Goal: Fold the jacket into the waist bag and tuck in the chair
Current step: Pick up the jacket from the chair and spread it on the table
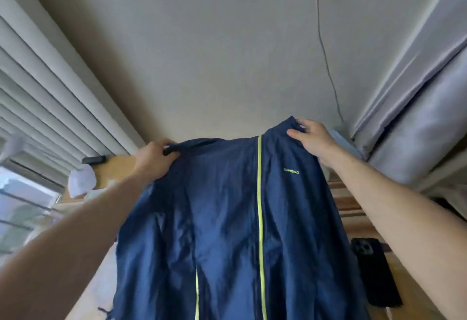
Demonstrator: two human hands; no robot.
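Two hands, the left hand and the right hand, each pinched shut on a shoulder of the navy jacket, hold it spread above the bench, apparently to straighten it for folding.
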